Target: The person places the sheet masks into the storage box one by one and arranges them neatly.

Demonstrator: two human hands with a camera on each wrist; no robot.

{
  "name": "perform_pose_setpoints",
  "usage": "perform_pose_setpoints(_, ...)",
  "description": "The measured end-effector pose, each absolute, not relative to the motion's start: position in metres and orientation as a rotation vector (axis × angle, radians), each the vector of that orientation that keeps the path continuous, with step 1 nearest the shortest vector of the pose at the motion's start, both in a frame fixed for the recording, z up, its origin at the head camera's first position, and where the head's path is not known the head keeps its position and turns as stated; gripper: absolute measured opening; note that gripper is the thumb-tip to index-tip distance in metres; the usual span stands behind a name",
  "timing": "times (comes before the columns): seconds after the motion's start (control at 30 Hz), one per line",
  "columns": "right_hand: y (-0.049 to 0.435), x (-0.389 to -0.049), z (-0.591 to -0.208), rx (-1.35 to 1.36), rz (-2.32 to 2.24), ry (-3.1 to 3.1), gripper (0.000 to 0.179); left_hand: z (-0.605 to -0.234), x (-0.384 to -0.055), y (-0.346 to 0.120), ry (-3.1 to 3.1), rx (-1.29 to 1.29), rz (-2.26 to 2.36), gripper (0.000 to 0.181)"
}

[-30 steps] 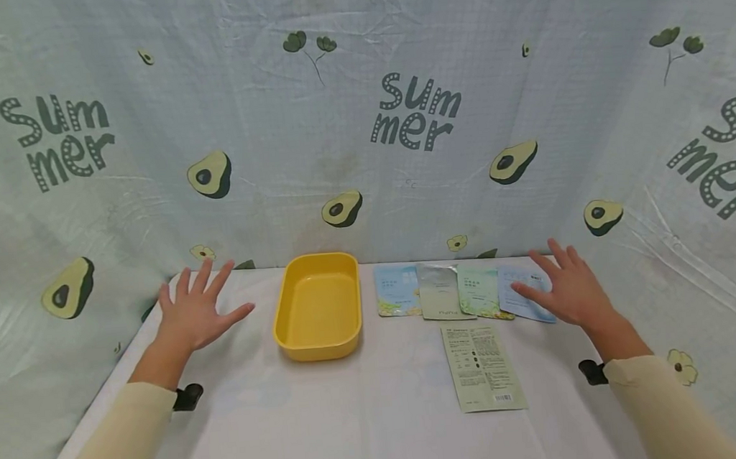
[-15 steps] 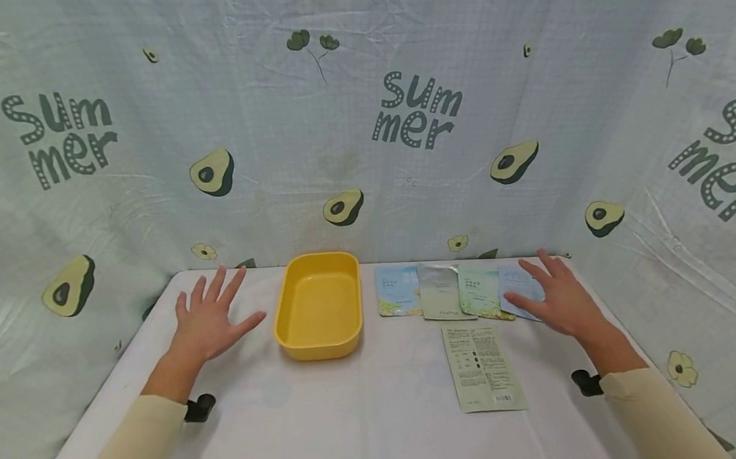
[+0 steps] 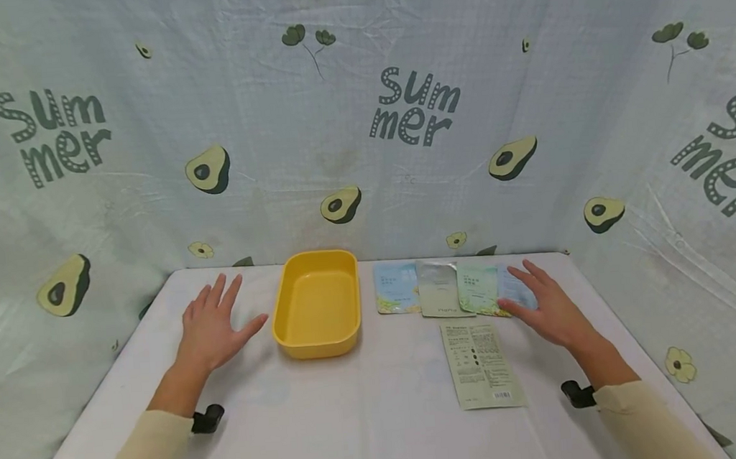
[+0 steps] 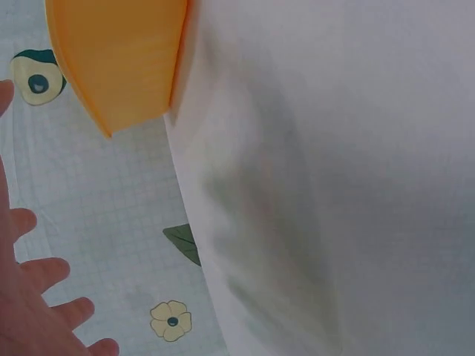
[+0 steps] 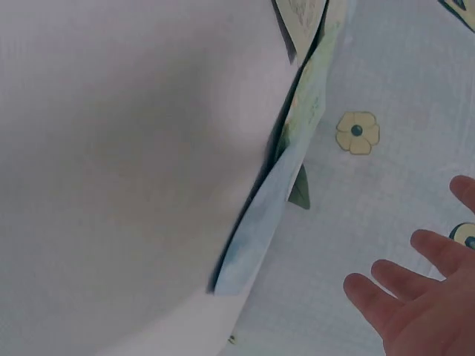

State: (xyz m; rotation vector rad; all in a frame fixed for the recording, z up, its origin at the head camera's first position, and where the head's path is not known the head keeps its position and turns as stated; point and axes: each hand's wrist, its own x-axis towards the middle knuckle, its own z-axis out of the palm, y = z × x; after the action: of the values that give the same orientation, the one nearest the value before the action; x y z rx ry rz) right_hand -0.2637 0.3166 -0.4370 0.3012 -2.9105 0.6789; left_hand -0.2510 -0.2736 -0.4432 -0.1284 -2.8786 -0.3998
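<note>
My left hand [image 3: 210, 335] hovers over the table's left side, fingers spread and holding nothing, just left of a yellow plastic tray [image 3: 320, 350]. The tray's wall also shows in the left wrist view. On the right, my right hand [image 3: 553, 314] is spread too and holds nothing; in the head view it overlaps a pale blue packet [image 3: 514, 286]. That packet ends a row of flat sachets: a blue one [image 3: 396, 289], a silver-grey one [image 3: 438, 292] and a green one [image 3: 478, 286], with edges overlapping. A grey-green sachet [image 3: 483, 368] with printed text and a barcode lies nearer.
A white cloth covers the table [image 3: 358, 439]. Behind and at both sides hangs a pale curtain [image 3: 269, 122] printed with avocados and "summer". Each wrist wears a small black camera, the left camera [image 3: 208, 418] and the right camera [image 3: 578, 394].
Both hands have moved inward and slightly nearer: the left to the right, towards the tray, and the right to the left, over the sachet row. The tray and sachets stay where they were.
</note>
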Motion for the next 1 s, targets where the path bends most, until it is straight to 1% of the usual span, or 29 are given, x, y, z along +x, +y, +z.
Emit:
perform_pose_setpoints(0.63, 0.299, -0.249, -0.463, 0.323, 0.998, -2.879, 0.072, -0.449, -0.244, -0.248, -2.856, -0.150, -0.653, 0.088)
perform_pose_setpoints(0.73, 0.297, -0.247, -0.467, 0.313, 1.079, -2.870, 0.075, -0.450, -0.243, -0.244, -2.882, -0.129, -0.694, 0.089)
perform_pose_setpoints(0.9, 0.293, -0.244, -0.470, 0.282, 1.184, -2.886, 0.087, -0.450, -0.242, -0.239, -2.916, -0.087, -0.765, 0.090)
perform_pose_setpoints(1.0, 0.291, -0.242, -0.471, 0.257, 1.245, -2.893, 0.089, -0.451, -0.243, -0.235, -2.923, -0.046, -0.842, 0.088)
